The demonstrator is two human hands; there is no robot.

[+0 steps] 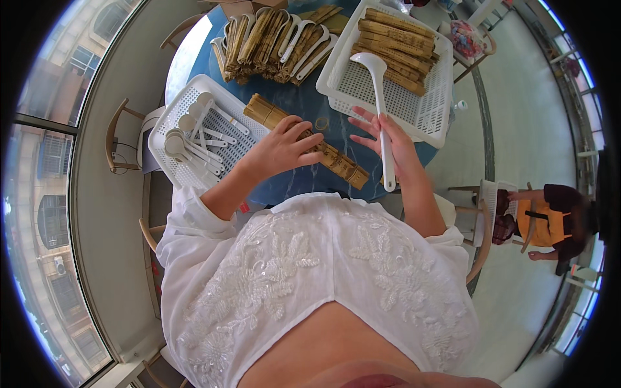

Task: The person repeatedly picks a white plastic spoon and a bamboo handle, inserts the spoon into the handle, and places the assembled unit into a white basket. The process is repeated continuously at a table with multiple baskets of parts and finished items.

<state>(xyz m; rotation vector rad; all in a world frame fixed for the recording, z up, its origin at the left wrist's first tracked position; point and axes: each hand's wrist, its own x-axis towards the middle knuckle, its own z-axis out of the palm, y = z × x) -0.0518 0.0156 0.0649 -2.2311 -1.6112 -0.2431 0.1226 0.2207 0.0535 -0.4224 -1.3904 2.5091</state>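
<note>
My left hand [275,150] lies over a long, mottled brown bundle of what looks like dried bamboo leaves [346,167], its fingers curved across the middle. Both ends of this bundle show beyond the hand, and it rests slantwise on the dark blue table [284,187]. In my right hand [402,145] a white ladle [380,87] stands with its bowl pointing away from me and its handle end towards me. The thumb side pinches the handle while the other fingers are spread. A thin tan rubber band [321,123] lies on the table between the hands.
A white perforated basket [171,107] at left holds several white spoons [184,149]. Another white basket [424,129] at right contains several brown bundles [394,42]. More bundles with white ladles [268,42] are piled at the back. Away to the right, a person in an orange apron [543,220] is visible.
</note>
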